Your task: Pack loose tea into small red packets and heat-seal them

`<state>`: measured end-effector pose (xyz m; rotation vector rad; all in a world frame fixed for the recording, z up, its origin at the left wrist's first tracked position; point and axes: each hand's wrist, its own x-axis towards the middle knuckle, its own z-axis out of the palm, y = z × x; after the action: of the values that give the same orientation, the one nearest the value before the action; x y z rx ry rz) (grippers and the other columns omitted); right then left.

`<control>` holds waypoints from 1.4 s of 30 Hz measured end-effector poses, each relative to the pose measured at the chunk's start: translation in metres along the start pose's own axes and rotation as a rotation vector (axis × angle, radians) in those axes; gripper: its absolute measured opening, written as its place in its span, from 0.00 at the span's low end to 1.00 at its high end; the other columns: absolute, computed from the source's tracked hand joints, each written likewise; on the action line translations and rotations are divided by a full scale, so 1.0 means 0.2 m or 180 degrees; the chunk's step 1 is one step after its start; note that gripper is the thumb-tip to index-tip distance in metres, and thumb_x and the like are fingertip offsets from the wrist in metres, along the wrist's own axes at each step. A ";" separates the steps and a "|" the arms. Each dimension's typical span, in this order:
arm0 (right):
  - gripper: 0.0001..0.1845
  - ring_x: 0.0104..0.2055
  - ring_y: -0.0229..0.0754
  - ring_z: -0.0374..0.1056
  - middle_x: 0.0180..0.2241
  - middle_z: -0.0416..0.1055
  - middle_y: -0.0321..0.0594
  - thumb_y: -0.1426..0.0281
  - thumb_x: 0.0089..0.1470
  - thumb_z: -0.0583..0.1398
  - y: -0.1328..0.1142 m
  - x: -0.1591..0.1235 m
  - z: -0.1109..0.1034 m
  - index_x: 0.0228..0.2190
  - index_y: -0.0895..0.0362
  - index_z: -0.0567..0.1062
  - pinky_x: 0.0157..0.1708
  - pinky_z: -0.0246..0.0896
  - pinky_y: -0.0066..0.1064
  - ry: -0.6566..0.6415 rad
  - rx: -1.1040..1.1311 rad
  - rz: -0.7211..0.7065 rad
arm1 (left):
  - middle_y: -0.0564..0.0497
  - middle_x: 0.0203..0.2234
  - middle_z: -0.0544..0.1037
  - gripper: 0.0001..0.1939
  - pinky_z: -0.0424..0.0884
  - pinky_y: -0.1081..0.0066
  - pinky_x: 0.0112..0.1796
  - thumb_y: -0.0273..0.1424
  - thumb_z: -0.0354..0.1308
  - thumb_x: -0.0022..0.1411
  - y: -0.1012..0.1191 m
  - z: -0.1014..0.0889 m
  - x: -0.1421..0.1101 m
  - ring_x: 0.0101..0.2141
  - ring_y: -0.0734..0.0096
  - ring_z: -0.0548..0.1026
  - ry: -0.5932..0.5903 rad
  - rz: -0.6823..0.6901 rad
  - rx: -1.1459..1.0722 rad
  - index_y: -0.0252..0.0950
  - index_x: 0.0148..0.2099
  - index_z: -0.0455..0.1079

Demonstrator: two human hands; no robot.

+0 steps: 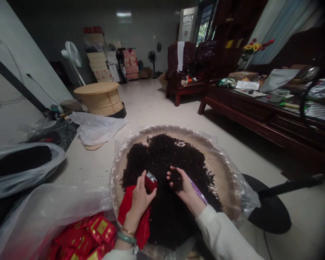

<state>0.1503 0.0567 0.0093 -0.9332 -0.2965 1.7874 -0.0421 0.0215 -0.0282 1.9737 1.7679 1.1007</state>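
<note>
My left hand [141, 196] is closed round a small red foil packet [151, 183], whose silvery inner side shows at its open top. Dark dried leaves, which look like loose tea [176, 180], lie cupped in the curled fingers of my right hand [185, 189]. A thin purple object [197, 190] runs along the outer side of that hand; its kind is unclear. Both hands are over a wide round tray [226, 180] lined with clear plastic, where a large heap of the same leaves [166, 153] is spread. Red material [126, 204] lies beneath my left wrist at the tray's edge.
Several red and gold packets [82, 238] fill a plastic bag at lower left. Behind it stands a bag of dark leaves [20, 160]. A black round stand base [271, 213] is close on the right. A woven round table [99, 97] and a long wooden table [241, 112] stand farther off.
</note>
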 end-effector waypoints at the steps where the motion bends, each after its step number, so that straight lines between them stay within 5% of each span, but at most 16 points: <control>1: 0.11 0.27 0.39 0.73 0.28 0.77 0.40 0.63 0.54 0.58 -0.01 0.00 -0.01 0.35 0.57 0.75 0.22 0.66 0.26 -0.0067 0.0269 0.0166 | 0.46 0.48 0.70 0.37 0.76 0.70 0.34 0.31 0.61 0.53 0.01 0.00 0.00 0.37 0.67 0.77 -0.0038 0.0132 0.0100 0.44 0.63 0.52; 4: 0.16 0.35 0.44 0.75 0.34 0.79 0.46 0.60 0.57 0.54 -0.02 0.00 -0.04 0.36 0.58 0.76 0.34 0.71 0.36 -0.0362 0.0731 0.0398 | 0.48 0.49 0.69 0.30 0.76 0.71 0.32 0.30 0.60 0.54 0.02 -0.01 0.00 0.35 0.69 0.78 -0.0203 0.0332 0.0423 0.46 0.59 0.58; 12: 0.25 0.49 0.53 0.71 0.41 0.78 0.47 0.49 0.56 0.49 -0.03 -0.01 -0.02 0.36 0.54 0.76 0.50 0.62 0.54 -0.0641 0.0250 -0.0112 | 0.43 0.50 0.72 0.26 0.77 0.62 0.38 0.30 0.59 0.55 0.08 -0.09 0.04 0.45 0.55 0.77 -0.0615 0.0563 0.0745 0.39 0.55 0.56; 27: 0.22 0.42 0.47 0.73 0.33 0.79 0.39 0.49 0.52 0.56 0.02 -0.03 0.28 0.29 0.55 0.77 0.50 0.63 0.41 -0.0499 0.0221 -0.0798 | 0.44 0.44 0.78 0.28 0.76 0.64 0.37 0.26 0.62 0.52 0.11 -0.02 0.03 0.41 0.56 0.80 -0.0732 0.0457 0.0701 0.38 0.55 0.59; 38: 0.36 0.56 0.49 0.64 0.47 0.76 0.43 0.41 0.55 0.48 0.07 -0.05 0.23 0.41 0.55 0.78 0.62 0.44 0.46 -0.1074 -0.1168 -0.1161 | 0.46 0.39 0.79 0.25 0.75 0.65 0.34 0.27 0.61 0.54 0.10 -0.02 0.02 0.38 0.56 0.80 -0.0647 0.0349 0.0761 0.38 0.53 0.59; 42: 0.35 0.62 0.48 0.57 0.56 0.68 0.42 0.42 0.56 0.46 0.06 -0.08 0.17 0.48 0.52 0.75 0.62 0.47 0.46 -0.1350 -0.1482 -0.1190 | 0.44 0.43 0.78 0.26 0.76 0.65 0.36 0.28 0.61 0.54 0.07 -0.01 0.00 0.39 0.57 0.80 -0.0391 0.0501 0.0693 0.38 0.54 0.57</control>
<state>0.1194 0.0461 0.0321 -0.7362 -1.1205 1.5740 -0.0337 0.0189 -0.0181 2.2893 1.7573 0.8393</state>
